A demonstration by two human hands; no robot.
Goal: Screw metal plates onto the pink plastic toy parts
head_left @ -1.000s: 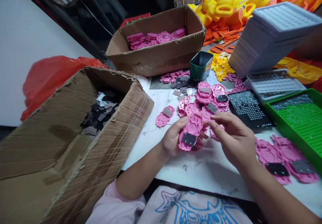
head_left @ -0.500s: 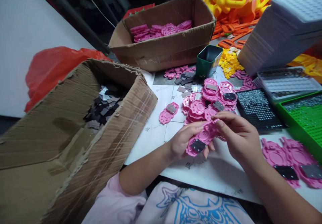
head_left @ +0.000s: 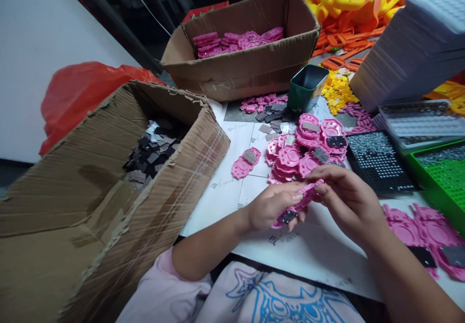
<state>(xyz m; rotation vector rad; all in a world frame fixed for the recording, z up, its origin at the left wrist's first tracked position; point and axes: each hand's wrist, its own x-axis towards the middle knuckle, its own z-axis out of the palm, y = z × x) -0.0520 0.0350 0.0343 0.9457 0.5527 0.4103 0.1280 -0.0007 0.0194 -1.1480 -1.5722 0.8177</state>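
Observation:
Between my hands, above the white tabletop, is a pink plastic casing (head_left: 304, 198) with a dark plate screwed on its lower end. My left hand (head_left: 274, 204) grips its lower part, thumb on top and fingers underneath. At the upper end, my right hand (head_left: 341, 197) pinches the casing's edge between thumb and fingers; whether a small part is also in that pinch I cannot tell. Just beyond lies a heap of similar pink casings (head_left: 288, 158), some with grey or black plates. One separate pink casing (head_left: 246, 163) lies left of the heap.
An open cardboard box (head_left: 174, 202) with dark plates stands at left. Behind is another box (head_left: 247, 73) holding pink casings. A green cup (head_left: 308, 88), a black screw tray (head_left: 379, 161), a green tray (head_left: 441, 177) and a leaning stack of white trays (head_left: 407, 47) stand right.
The pink casing has been tilted, so it now shows more edge-on in my hands. Both hands keep their hold. The whole view has shifted slightly.

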